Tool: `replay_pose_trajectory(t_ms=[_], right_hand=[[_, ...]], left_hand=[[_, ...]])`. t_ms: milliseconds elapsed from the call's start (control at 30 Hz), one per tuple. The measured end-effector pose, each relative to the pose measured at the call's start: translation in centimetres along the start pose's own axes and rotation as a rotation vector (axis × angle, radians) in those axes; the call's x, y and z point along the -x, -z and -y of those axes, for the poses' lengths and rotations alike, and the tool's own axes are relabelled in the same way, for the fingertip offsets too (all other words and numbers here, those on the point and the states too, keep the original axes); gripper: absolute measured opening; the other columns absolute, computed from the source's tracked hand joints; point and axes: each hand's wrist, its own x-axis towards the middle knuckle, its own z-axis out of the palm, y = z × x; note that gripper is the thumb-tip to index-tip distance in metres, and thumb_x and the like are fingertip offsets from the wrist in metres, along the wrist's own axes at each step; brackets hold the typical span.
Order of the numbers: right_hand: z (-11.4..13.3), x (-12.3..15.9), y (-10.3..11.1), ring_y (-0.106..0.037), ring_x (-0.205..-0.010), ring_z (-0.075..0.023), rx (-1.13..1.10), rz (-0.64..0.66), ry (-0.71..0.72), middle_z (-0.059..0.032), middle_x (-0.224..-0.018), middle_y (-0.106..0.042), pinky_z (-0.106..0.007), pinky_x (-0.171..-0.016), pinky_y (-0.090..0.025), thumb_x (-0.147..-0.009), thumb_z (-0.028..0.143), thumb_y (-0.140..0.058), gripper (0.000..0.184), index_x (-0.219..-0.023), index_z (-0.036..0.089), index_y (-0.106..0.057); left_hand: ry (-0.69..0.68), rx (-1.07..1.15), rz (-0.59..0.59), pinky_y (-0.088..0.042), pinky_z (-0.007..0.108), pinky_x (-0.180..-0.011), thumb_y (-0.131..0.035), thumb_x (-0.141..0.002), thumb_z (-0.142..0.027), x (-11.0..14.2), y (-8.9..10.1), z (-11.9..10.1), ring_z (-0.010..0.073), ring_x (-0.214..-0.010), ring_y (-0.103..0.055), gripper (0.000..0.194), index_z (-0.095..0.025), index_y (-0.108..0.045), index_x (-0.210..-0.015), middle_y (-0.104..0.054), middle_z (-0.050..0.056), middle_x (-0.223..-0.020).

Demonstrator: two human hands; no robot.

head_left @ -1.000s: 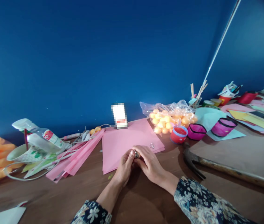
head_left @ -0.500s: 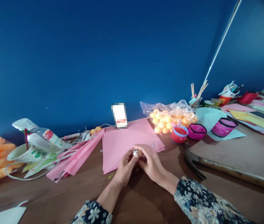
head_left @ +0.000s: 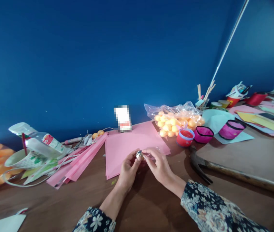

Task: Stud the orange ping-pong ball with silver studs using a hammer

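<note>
Between the fingertips of my left hand (head_left: 128,170) is a small round thing with a shiny silver surface (head_left: 139,154); its exact kind is too small to tell. My left thumb presses it from the near side. My right hand (head_left: 161,166) has thumb and index finger pinched at its right side, the other fingers arched above. Both hands are over the near edge of a stack of pink paper sheets (head_left: 124,145). Just behind my right fingers, small clear bits (head_left: 158,149) lie on the paper, partly hidden.
A claw hammer (head_left: 226,170) lies at the right. Behind it stand a red cup (head_left: 185,138) and two magenta fabric cups (head_left: 203,134). A bag of orange balls (head_left: 169,124) sits at the back. Pink strips (head_left: 83,161), a bottle (head_left: 52,141) and a white cable (head_left: 8,183) are leftward.
The shiny round thing has been turned and raised slightly, so more of its silver side shows. My right hand has drawn back a little to the right, its fingers opening out.
</note>
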Motion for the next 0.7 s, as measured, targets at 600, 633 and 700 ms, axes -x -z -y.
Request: replay_pose_trajectory(t_ms=[600,633,700], right_hand=[[0.15,0.10,0.75,-0.062,-0.084,-0.0172,0.146,0.005,0.065,-0.0057,-0.089,-0.067,-0.029,-0.076,-0.050,-0.087,0.016,-0.047,0.019,-0.095,0.020,-0.063],[0.18,0.11,0.77,-0.062,-0.083,-0.0174,0.163,0.010,0.067,-0.0057,-0.089,-0.067,-0.029,-0.075,-0.050,-0.087,0.016,-0.047,0.019,-0.095,0.020,-0.063],[0.19,0.13,0.83,-0.062,-0.084,-0.0176,0.190,0.021,0.072,-0.0058,-0.089,-0.067,-0.029,-0.075,-0.049,-0.087,0.015,-0.046,0.019,-0.095,0.020,-0.062]], left_hand=[[0.002,-0.161,-0.016,-0.044,0.025,-0.059,-0.053,-0.078,-0.044,0.13,0.06,0.26,0.0122,-0.063,-0.055,0.051,-0.017,-0.049,-0.121,-0.062,0.004,-0.083],[0.002,-0.166,-0.021,-0.044,0.024,-0.058,-0.053,-0.078,-0.044,0.13,0.04,0.24,0.0121,-0.063,-0.054,0.052,-0.016,-0.049,-0.121,-0.062,0.004,-0.082],[-0.001,-0.181,-0.030,-0.043,0.023,-0.055,-0.053,-0.077,-0.045,0.15,-0.02,0.19,0.0118,-0.061,-0.054,0.052,-0.015,-0.050,-0.121,-0.061,0.003,-0.079]])
